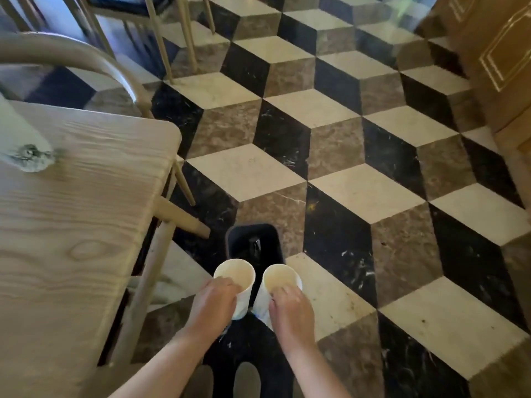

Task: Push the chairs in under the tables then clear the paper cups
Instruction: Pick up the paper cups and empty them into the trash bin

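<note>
Two white paper cups, the left cup (235, 282) and the right cup (280, 285), are sitting upright, open-mouthed, side by side and slightly apart, each being gripped over a dark bin (253, 239)

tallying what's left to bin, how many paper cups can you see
2: one white paper cup in the left hand, one white paper cup in the right hand, both above the dark bin. Others may sit out of view.
</note>
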